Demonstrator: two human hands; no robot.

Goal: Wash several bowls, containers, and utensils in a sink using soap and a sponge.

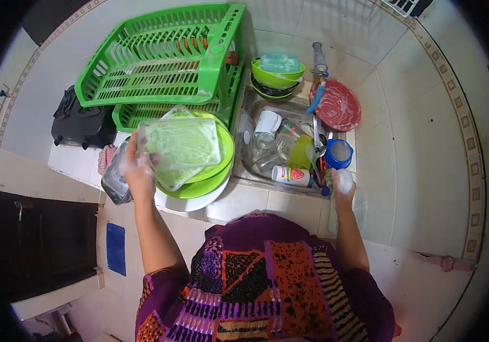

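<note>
My left hand (138, 167) grips a clear rectangular plastic container (182, 143) by its left edge. Soap suds streak the container and my fingers. Beneath it lies a stack of green plates (223, 156) on a white plate (197, 204), with another clear piece between. At the sink's right edge, my right hand (343, 188) carries thick white foam and is beside a blue-rimmed round container (338, 154). Whether the foam covers something in its fingers cannot be told. In the sink (248, 181) lie a white mug (268, 122), clear glasses (265, 160), a yellow-green cup (300, 151), a printed white cup (290, 175) and spoons.
A two-tier green dish rack (159, 72) stands behind the plates. Green bowls (276, 76) hold a teal box (279, 63) at the sink's back. A red marbled bowl (338, 107) sits by the hose-fitted tap (319, 60). Left are a dark clear container (117, 179) and a black object (83, 124).
</note>
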